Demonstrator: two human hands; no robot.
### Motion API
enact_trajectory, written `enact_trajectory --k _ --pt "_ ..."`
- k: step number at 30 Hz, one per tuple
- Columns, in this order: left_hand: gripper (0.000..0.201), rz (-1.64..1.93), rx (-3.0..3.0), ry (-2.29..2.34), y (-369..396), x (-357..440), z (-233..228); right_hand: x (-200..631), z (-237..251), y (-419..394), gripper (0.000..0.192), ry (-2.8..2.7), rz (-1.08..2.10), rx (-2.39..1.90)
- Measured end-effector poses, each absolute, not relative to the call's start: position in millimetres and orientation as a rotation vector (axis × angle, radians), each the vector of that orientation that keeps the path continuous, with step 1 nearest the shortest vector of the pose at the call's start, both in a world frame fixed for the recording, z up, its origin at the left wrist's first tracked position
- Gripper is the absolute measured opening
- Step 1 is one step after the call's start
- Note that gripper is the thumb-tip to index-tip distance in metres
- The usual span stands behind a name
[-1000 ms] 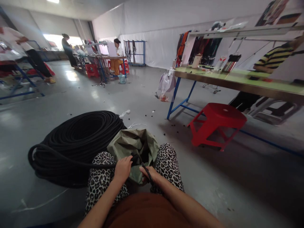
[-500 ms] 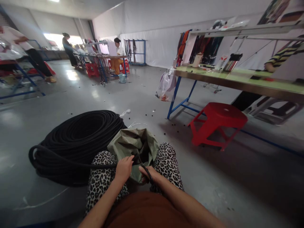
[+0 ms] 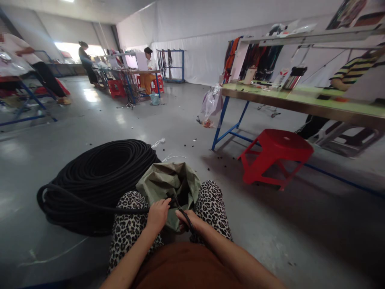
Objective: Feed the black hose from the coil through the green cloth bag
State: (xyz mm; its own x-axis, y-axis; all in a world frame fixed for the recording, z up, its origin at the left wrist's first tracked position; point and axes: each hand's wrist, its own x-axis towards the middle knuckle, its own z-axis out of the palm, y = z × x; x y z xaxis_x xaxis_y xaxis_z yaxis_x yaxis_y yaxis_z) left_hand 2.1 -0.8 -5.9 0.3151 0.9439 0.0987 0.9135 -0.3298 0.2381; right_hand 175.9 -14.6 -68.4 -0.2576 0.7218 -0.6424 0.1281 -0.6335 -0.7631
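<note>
Glossy grey concrete is spreading across a wide workshop. At nine o'clock a thick coil of black rubbery tubing [image 3: 96, 182] is lying on the floor, one strand running to the left hand [image 3: 157, 216], which is curling shut around it over the leopard-print knee. At centre a crumpled olive sack [image 3: 168, 184] is gaping between the legs. The right hand [image 3: 190, 220] is pinching a thin black tool [image 3: 184, 214], palm turned inward. At three o'clock a red plastic stool [image 3: 278, 154] is standing beside a green-topped bench [image 3: 300, 105].
</note>
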Motion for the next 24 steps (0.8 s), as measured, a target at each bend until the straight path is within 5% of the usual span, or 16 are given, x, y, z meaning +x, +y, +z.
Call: enact_trajectory --k 24 --pt "0.036 0.233 2.449 1.735 -1.8 2.2 -5.2 172.4 -68.8 -14.6 0.041 -1.029 1.938 -1.647"
